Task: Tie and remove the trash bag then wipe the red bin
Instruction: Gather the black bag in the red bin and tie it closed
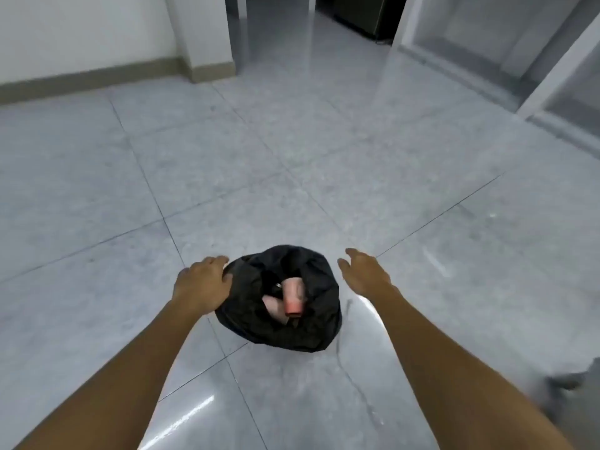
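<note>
Reaching for bag (279, 297), sitting on floor (292, 164), mouth gaping, pink scraps (292, 297) showing. Left hand (203, 282) resting on bag's left rim, fingers loosely curled; right hand (363, 272) hovering right of bag, spread, empty. Risk: one-sided pull tipping bag, scraps spilling. Red bin not showing.

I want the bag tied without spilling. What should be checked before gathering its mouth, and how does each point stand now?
1. Bag mouth open for gathering: ok, the rim is spread and not yet bunched.
2. Left hand on the rim: ok, its fingers rest on the bag's left edge.
3. Right hand on the rim: not ok, it is open and apart from the bag.
4. Trash below the rim: cannot tell; a pink cup shows in the opening.
5. Red bin under the bag: cannot tell, the black plastic hides it.
6. Floor around the bag free of spills: ok.
</note>
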